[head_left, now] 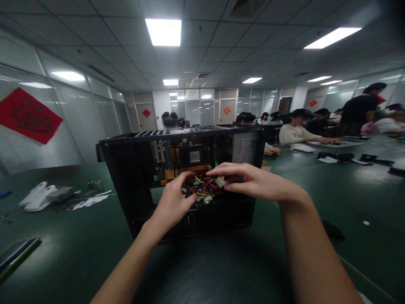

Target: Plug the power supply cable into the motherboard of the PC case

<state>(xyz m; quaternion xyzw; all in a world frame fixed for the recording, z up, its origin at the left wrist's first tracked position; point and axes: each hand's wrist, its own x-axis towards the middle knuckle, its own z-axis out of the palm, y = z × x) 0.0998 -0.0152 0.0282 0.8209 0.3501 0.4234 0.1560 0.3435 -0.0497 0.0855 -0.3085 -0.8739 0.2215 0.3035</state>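
Observation:
An opened black computer case (126, 177) stands upright on the green table, its inside facing me. Between my hands is a bundle of power cables (207, 185) in red, yellow and black with white plugs. My left hand (175, 194) closes around the bundle's left side, fingers behind it and thumb in front. From the right, my right hand (249, 179) pinches the cables near a white connector (219, 182). Behind them sits the motherboard (177, 156) with a silver square chip. The power supply (244, 147) is at the upper right of the case; cables hide part of the lower board.
A white plastic bag (36, 196), a grey box (60, 194) and papers (91, 202) lie left on the green table (202, 270). A green-edged board (19, 255) is at the near left. Several people sit at tables behind; one person in black (359, 107) stands.

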